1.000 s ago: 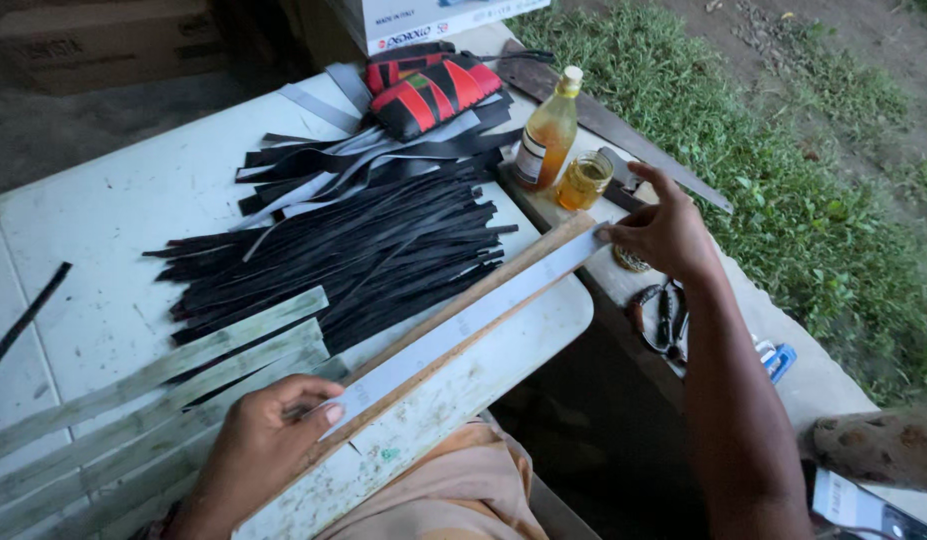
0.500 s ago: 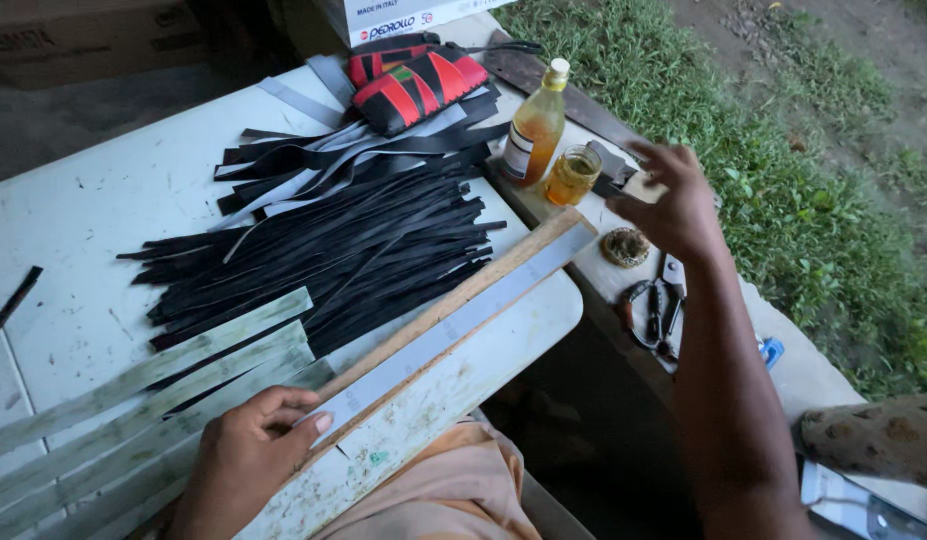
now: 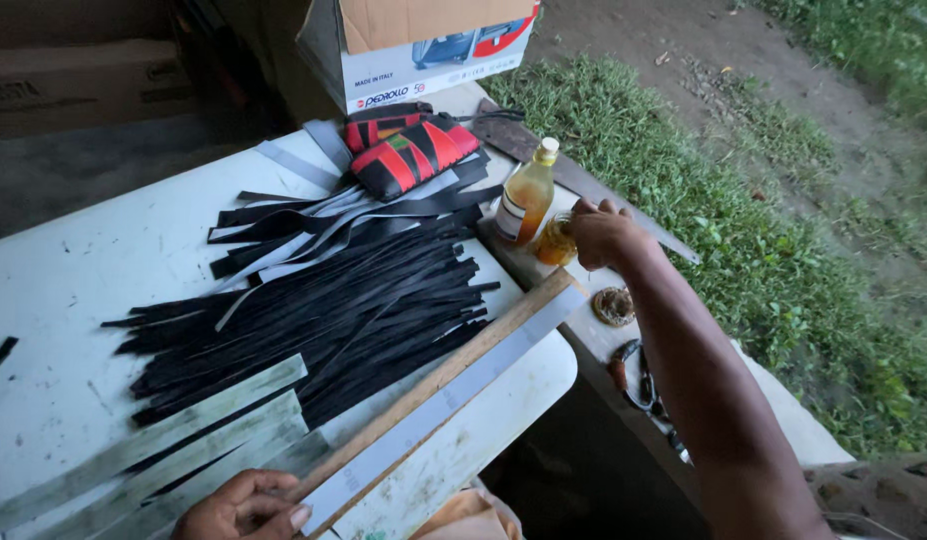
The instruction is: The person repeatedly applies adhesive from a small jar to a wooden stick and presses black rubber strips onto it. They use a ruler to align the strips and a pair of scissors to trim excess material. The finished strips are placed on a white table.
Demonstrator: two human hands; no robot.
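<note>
My right hand (image 3: 601,233) reaches out to a small open jar of amber liquid (image 3: 556,241), its fingers bunched over the jar's mouth; what they pinch is hidden. Beside the jar stands a taller bottle of amber liquid (image 3: 526,195) with a pale cap. My left hand (image 3: 245,506) rests at the near edge of the white table (image 3: 73,290), fingertips pressing the near end of a long grey strip (image 3: 453,405) that lies on a wooden batten (image 3: 433,378). A heap of black strips (image 3: 323,310) covers the table's middle.
Pale grey-green strips (image 3: 173,435) lie at the near left. A red and black pouch (image 3: 408,150) and a cardboard box (image 3: 423,40) sit at the far end. A round lid (image 3: 613,305) and pliers (image 3: 633,375) lie on the side bench. Grass is to the right.
My right hand has moved from the bench by the round lid up to the small jar's mouth. The view has tilted down. My left hand stays on the strip's end.
</note>
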